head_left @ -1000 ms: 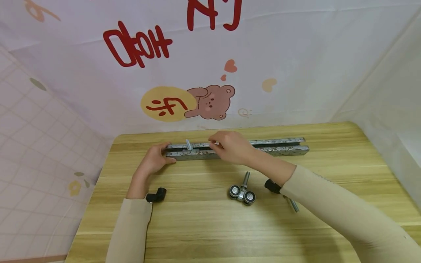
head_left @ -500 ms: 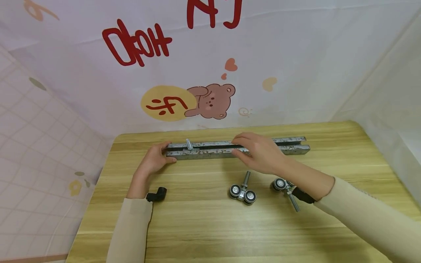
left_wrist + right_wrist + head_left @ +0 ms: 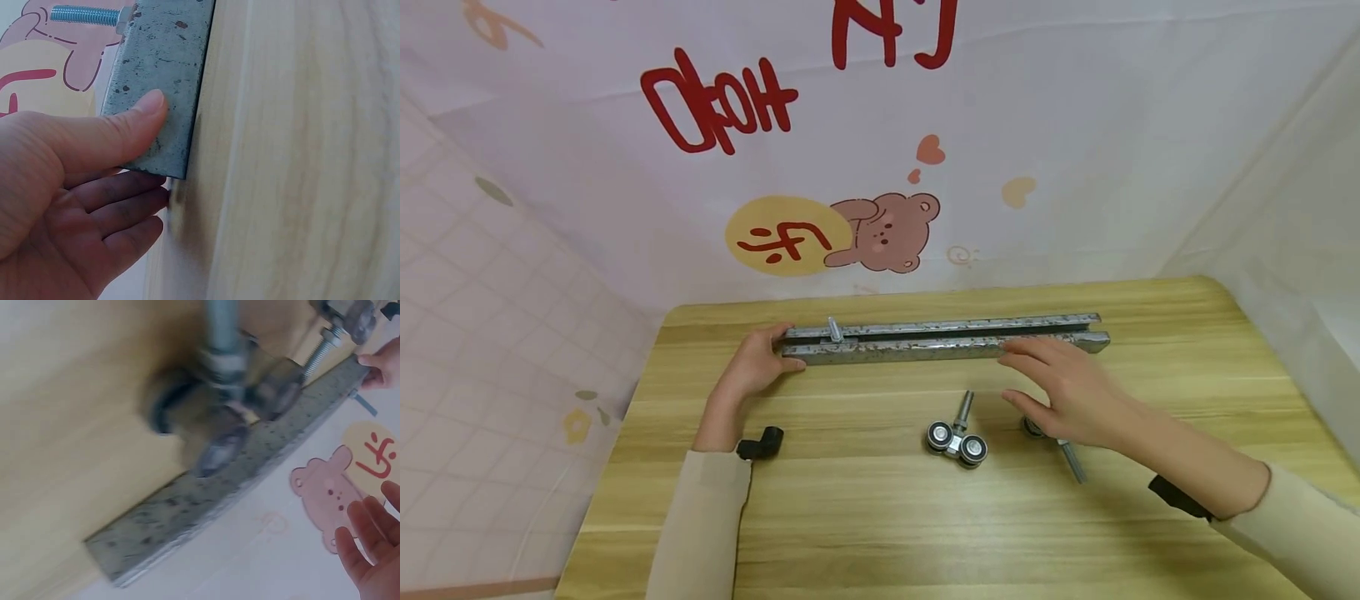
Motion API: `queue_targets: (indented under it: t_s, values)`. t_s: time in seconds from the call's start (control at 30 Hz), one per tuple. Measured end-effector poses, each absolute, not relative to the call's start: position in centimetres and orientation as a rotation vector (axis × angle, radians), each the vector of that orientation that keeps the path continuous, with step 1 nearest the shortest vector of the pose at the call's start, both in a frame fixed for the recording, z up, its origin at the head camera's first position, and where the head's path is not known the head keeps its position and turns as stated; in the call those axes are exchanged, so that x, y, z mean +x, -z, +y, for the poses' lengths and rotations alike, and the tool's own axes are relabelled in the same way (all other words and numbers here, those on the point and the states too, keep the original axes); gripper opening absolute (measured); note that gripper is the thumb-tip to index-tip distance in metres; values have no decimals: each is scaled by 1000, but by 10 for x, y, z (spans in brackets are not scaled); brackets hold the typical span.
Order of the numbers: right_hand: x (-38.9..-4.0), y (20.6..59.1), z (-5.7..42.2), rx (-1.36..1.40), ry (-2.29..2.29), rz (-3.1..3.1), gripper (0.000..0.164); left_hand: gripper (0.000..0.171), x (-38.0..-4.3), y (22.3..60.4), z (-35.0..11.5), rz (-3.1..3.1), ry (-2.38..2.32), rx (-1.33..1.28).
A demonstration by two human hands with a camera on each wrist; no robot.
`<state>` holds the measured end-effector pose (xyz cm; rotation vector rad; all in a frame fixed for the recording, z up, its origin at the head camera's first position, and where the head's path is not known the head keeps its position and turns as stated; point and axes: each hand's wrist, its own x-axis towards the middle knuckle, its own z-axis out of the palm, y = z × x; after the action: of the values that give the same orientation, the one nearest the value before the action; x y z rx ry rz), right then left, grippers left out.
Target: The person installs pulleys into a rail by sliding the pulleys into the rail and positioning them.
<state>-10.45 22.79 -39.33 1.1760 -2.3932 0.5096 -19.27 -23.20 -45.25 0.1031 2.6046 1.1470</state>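
A long speckled steel channel rail (image 3: 917, 348) lies across the back of the table, its slot facing up. My left hand (image 3: 752, 362) grips its left end; in the left wrist view the thumb (image 3: 147, 115) presses the rail's front face. Close to that hand, a threaded bolt (image 3: 835, 328) stands out of the slot. My right hand (image 3: 1067, 390) holds nothing, fingers apart, between the rail's right part and a roller trolley (image 3: 1073, 462), which it partly hides. Another trolley (image 3: 957, 442), with black-rimmed wheels and a threaded stem, lies in front of the rail's middle.
The wooden table (image 3: 850, 517) ends at the back against a white printed cloth (image 3: 1075, 125). A pale grid-patterned cloth (image 3: 490, 333) borders the left side. Black pieces (image 3: 762, 443) sit at both wrists.
My right hand has left the rail's middle and moved right and toward me, its fingers spreading. My left hand, the rail and the bolt stay in place.
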Motion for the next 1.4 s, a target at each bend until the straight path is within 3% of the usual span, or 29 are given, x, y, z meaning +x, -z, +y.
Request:
queue_targets:
  t_s: [0.37, 0.63, 1.23, 1.4]
  values:
    - [-56, 411, 280, 1036, -422, -2608, 65, 79, -193, 452, -232, 2607, -1132, 98]
    - [-25, 430, 296, 938, -348, -2686, 80, 80, -193, 453, -233, 2609, -1129, 96]
    - [-12, 449, 295, 848, -244, -2708, 44, 78, -193, 453, -232, 2652, -1110, 132]
    - [-12, 453, 293, 832, -215, -2788, 45, 78, -192, 453, -231, 2643, -1112, 127]
